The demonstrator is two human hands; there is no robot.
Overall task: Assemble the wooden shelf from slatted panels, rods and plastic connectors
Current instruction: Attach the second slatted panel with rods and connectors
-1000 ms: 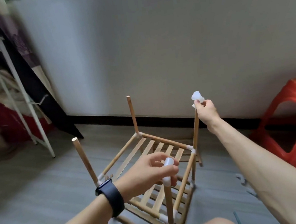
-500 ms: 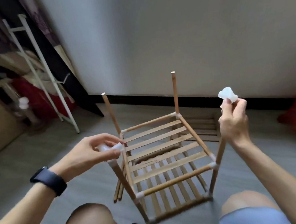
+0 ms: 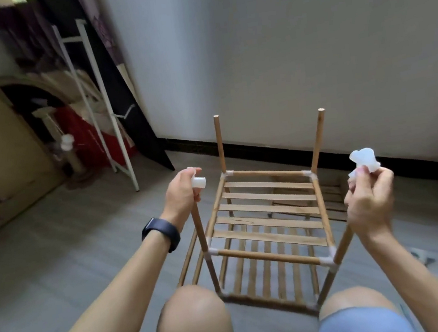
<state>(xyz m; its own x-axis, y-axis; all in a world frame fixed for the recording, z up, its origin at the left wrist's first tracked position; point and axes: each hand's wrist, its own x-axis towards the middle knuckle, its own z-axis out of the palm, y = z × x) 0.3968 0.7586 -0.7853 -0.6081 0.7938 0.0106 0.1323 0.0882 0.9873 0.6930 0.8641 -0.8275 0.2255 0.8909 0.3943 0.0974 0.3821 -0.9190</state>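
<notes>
Shelf frame upright, just ahead of your knees. Your left hand clenched round white connector atop frame's near-left rod. Your right hand pinches second connector above frame's near-right rod. Connectors likely light, hard, slick: hold by body, push straight. Rods thin, stiff: brace near joint.

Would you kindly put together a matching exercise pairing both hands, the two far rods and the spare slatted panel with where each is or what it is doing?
Things:
1 left hand
2 right hand
3 far rods
4 spare slatted panel

States:
A lies flat on the floor behind the shelf
B stand upright with bare tops
C holds a round connector at the near left rod's top
D pinches a lobed connector above the near right corner

Pairs: 1-C; 2-D; 3-B; 4-A
</notes>
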